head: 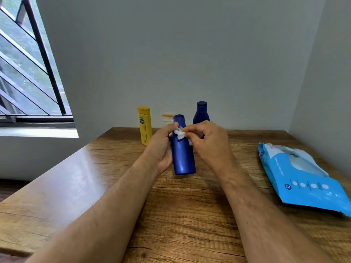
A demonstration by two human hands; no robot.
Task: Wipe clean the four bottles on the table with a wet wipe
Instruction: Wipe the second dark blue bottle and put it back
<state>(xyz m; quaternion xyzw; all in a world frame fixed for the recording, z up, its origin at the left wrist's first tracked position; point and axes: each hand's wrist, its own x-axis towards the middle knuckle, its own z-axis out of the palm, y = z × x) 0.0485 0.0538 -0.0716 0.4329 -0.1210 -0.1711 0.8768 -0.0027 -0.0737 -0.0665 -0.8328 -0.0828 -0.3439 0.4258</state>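
The blue bottle [182,149] is held up over the wooden table [76,186], near its middle. The left hand [161,149] wraps around its side. The right hand [207,141] pinches a small white wipe [179,133] against the bottle's top part. To the right lies a light blue wipe pack [302,177]. Farther back stand a yellow bottle [145,128], a small white jar [168,116] and a dark blue bottle [201,112], by the wall.

Lower half of rear dark blue plastic bottle [201,112] masked by right hand [207,143], small white orange-banded jar [168,116] partly concealed, light blue wet-wipe packet [302,179] cropped at right edge, yellow bottle [144,126] label print illegible
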